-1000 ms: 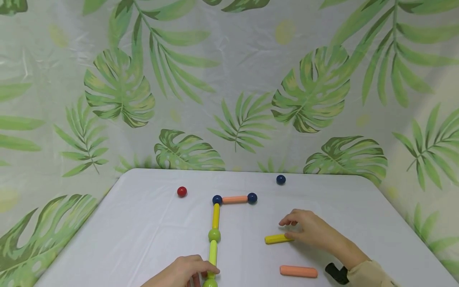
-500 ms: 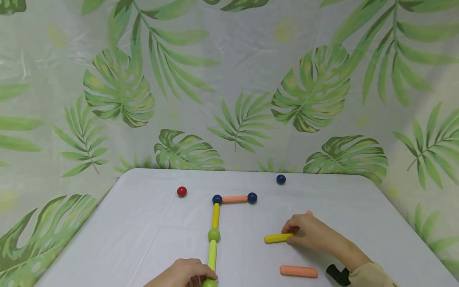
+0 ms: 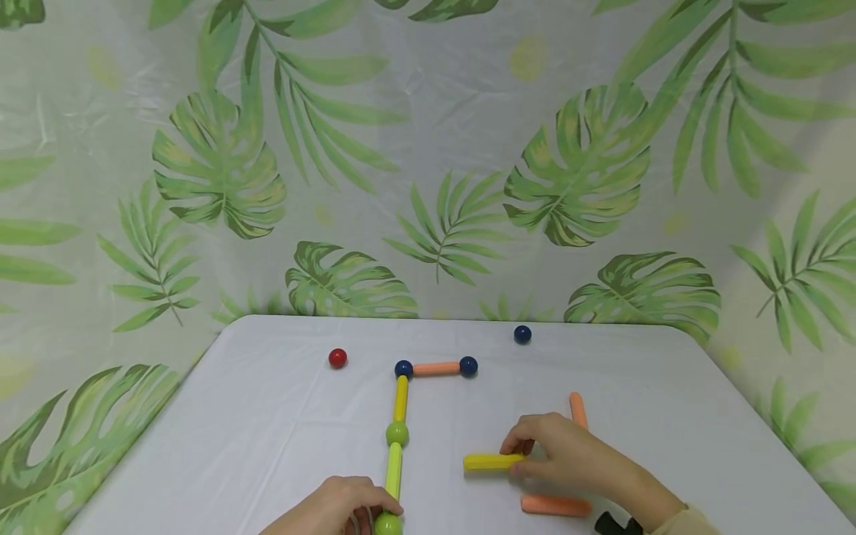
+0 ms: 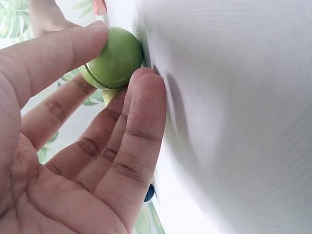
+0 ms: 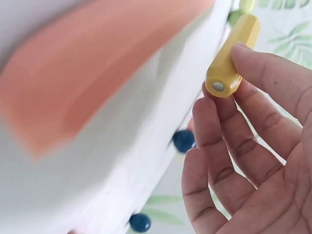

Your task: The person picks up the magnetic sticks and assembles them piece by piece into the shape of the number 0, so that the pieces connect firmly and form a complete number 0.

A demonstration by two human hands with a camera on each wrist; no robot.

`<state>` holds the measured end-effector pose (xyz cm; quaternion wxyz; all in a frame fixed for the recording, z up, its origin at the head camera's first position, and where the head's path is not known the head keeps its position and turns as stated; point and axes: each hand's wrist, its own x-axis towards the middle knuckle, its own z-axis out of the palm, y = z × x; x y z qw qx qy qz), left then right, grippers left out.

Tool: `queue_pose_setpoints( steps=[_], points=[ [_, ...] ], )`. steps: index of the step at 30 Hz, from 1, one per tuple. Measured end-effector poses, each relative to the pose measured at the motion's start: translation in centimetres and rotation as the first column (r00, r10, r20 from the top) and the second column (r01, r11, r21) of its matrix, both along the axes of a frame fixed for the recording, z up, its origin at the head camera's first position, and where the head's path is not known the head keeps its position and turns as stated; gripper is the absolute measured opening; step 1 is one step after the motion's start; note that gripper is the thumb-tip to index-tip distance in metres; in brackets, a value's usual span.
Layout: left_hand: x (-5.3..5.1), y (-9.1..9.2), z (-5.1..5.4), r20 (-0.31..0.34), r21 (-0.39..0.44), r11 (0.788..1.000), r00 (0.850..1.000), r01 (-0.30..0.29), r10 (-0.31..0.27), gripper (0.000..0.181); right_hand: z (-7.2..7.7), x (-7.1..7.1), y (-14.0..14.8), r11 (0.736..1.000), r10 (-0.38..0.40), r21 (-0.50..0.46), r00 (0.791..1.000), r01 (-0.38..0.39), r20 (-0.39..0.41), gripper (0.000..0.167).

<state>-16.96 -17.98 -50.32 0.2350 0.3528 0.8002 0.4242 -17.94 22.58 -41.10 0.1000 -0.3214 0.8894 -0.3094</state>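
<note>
Lime-green and glossy, the near ball (image 3: 388, 524) at the chain's lower end serves as the landmark; the left hand (image 3: 337, 505) pinches it between thumb and fingers, seemingly to steady it. Level with that ball, well to its right, a black object (image 3: 618, 524) shows partly beside the sleeve. Nearer on the ball's right lies a thick salmon-coloured rod (image 3: 556, 506).

Slightly beyond the landmark and to its right, the right hand (image 3: 565, 453) grips a bright yellow faceted rod (image 3: 488, 463) by one end, its free end pointing towards the chain but well apart from it. The gripped end carries a silvery disc (image 5: 218, 87), probably a magnet. Adding this rod looks like the step in hand; the next move likely calls for bringing its free end squarely against a ball, perhaps the pinched one, without jolting the line.

Straight beyond the landmark run a pale lime rod (image 3: 393, 472), a second green ball (image 3: 397, 433), a slim yellow rod (image 3: 400, 399) and a navy corner ball (image 3: 404, 369). Right of the landmark and beyond the right hand lies another salmon rod (image 3: 578, 410). Farther off, a peach rod (image 3: 436, 368) joins the corner to another navy ball (image 3: 468, 366). A loose red ball (image 3: 337, 358) sits far left of the landmark, a loose navy ball (image 3: 522, 334) farthest right.
</note>
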Motion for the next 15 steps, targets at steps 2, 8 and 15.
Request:
queue_pose_setpoints(
  steps=[2, 8, 15],
  points=[
    [0.8, 0.6, 1.7, -0.04, 0.034, 0.999, 0.999, -0.019, 0.021, 0.037, 0.2, 0.5, -0.6, 1.0, 0.0, 0.011, 1.0, 0.0, 0.011, 0.015],
    [2.7, 2.0, 6.1, -0.106, 0.056, 0.996, 0.992, -0.069, 0.075, 0.033, 0.5, 1.9, -2.3, 0.998, 0.052, 0.045, 0.999, -0.051, -0.01, 0.012],
    [1.2, 1.1, 2.8, -0.096, 0.056, 0.998, 0.995, -0.028, 0.033, 0.035, 0.5, 3.1, -4.4, 0.997, 0.049, 0.06, 0.99, -0.058, 0.136, 0.011]
  ],
)
